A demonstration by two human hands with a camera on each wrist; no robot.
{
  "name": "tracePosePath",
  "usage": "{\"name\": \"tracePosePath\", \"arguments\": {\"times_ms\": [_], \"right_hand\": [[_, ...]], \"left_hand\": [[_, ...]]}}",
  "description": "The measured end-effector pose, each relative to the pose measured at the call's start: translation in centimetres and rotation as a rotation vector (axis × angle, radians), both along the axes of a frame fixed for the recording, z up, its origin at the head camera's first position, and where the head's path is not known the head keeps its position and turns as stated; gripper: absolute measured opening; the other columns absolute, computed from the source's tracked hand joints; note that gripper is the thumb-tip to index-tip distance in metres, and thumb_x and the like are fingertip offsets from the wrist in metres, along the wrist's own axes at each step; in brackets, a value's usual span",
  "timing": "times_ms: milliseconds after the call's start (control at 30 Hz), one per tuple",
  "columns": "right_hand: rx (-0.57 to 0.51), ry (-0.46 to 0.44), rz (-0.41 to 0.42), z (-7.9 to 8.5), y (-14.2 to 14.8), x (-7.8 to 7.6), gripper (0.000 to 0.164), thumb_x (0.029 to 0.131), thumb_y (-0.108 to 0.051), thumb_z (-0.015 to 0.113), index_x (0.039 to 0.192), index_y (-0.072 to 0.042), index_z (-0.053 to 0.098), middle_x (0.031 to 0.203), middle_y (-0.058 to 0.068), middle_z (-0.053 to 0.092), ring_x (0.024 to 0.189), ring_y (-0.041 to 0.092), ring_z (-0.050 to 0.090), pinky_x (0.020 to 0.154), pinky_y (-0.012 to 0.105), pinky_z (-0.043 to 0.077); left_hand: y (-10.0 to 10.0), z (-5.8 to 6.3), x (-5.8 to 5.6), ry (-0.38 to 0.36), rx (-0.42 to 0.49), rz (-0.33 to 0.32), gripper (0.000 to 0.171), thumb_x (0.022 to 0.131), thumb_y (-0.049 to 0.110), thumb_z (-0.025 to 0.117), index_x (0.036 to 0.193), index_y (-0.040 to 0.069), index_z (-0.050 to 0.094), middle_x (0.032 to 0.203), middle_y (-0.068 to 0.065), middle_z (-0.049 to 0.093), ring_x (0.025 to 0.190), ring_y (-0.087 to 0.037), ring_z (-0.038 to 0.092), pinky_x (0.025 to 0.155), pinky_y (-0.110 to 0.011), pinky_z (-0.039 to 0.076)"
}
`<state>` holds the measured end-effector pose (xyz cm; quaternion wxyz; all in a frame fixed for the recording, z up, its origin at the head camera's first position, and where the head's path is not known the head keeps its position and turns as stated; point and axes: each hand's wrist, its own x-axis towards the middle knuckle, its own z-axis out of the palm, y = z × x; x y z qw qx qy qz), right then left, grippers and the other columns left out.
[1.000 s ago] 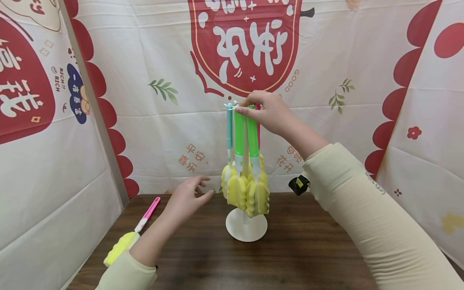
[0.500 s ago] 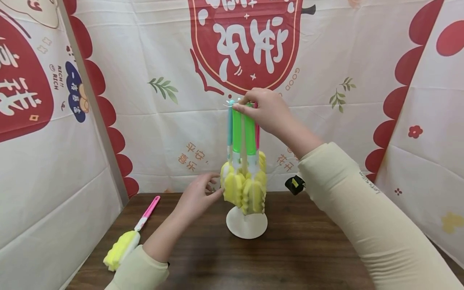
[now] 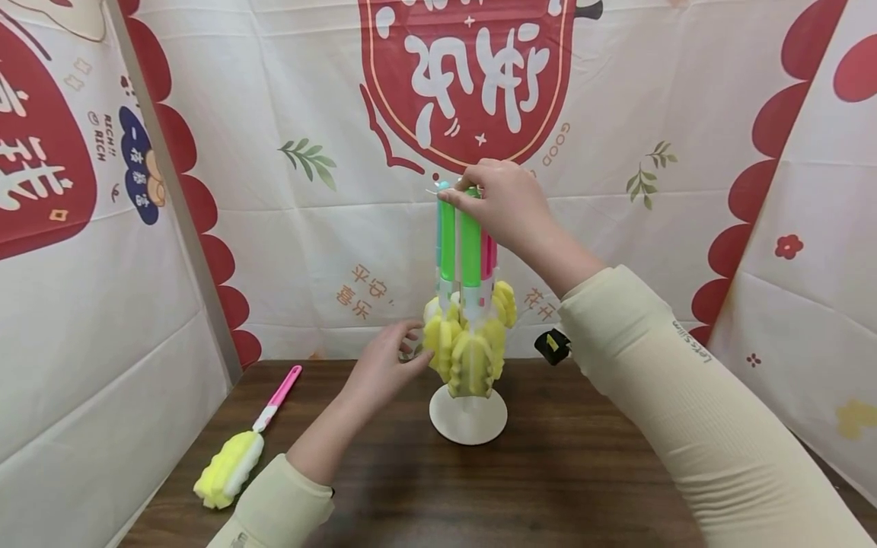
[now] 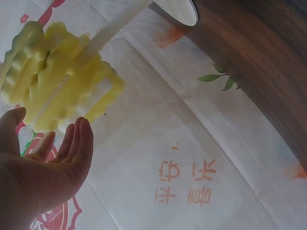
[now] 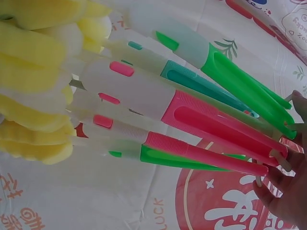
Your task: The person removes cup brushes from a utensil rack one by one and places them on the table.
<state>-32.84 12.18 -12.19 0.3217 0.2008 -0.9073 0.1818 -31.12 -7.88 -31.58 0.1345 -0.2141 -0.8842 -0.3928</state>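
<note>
A white stand [image 3: 469, 428] holds several sponge cup brushes [image 3: 473, 365], yellow heads down, with green, teal and pink handles. My right hand [image 3: 503, 199] grips the top of the stand, thumb and fingers curled among the hooks and handle ends. In the right wrist view, a green handle [image 5: 244, 84] and a pink handle [image 5: 216, 124] reach toward its fingertips. My left hand [image 3: 387, 364] is beside the hanging sponges, fingers relaxed and slightly bent, tips right at the yellow foam. In the left wrist view the palm faces the sponge heads [image 4: 62, 81], holding nothing.
A loose pink-handled sponge brush [image 3: 229, 466] lies on the dark wooden table [image 3: 411, 502] at the left. A white printed cloth [image 3: 274, 251] hangs behind and on both sides. A black strap piece [image 3: 552, 346] hangs by the right sleeve.
The brushes have turned around the stand, bringing pink handles further into view at the right. My left hand has moved right and up to the sponges; my right hand stays at the top.
</note>
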Motion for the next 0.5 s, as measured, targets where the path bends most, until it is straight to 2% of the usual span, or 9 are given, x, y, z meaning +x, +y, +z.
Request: {"name": "tracePosePath", "arguments": {"times_ms": [367,500], "right_hand": [[-0.005,0.010,0.003,-0.1,0.0,0.0,0.037,0.092,-0.043,0.064,0.107,-0.010,0.071,0.095,0.004,0.061,0.091,0.022,0.052,0.074,0.032,0.049],[-0.010,0.001,0.024,-0.1,0.2,0.1,0.037,0.092,-0.043,0.064,0.109,-0.011,0.071,0.096,0.004,0.061,0.091,0.021,0.052,0.074,0.032,0.050]], "left_hand": [[0.9,-0.2,-0.7,-0.016,0.049,-0.009,0.060,0.089,0.032,0.071,0.139,0.009,0.048,0.119,-0.010,0.062,0.101,-0.024,0.062,0.084,-0.042,0.051],[1.2,-0.3,-0.8,-0.040,0.053,-0.004,0.061,0.089,0.035,0.071,0.140,0.012,0.047,0.120,-0.009,0.061,0.103,-0.022,0.061,0.084,-0.042,0.051]]}}
